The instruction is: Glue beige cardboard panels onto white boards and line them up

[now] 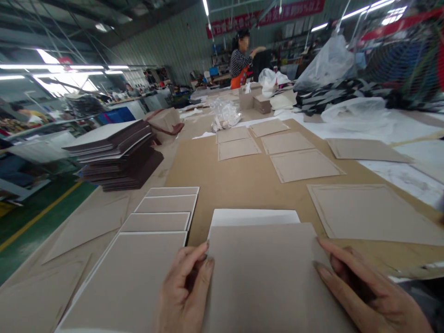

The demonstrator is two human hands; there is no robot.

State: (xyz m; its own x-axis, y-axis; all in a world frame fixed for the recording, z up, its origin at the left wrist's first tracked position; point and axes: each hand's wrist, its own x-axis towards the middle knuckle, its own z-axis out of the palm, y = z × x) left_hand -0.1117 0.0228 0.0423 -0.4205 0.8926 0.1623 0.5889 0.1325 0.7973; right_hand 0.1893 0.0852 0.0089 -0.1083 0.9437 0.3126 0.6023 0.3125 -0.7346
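Observation:
A taupe rectangular sheet [260, 277] is held between my two hands, above a white sheet [255, 216] whose far edge shows beyond it. My left hand [189, 286] pinches the left edge between thumb and fingers. At the right edge, my right hand [360, 282] grips with thumb and forefinger. Whether the two sheets touch, I cannot tell. Just left of my left hand lies an overlapping row of taupe panels with white borders [128, 273]. Right of my right hand is a loose taupe sheet [374, 210] with darker marks along its edges.
Several taupe sheets [301, 164] lie farther out on the brown board [194, 166]. A tall stack of dark panels [118, 155] stands at the left table edge. Clear plastic bags [225, 113] and black strips [347, 92] are farther back. A person [241, 60] stands beyond the table.

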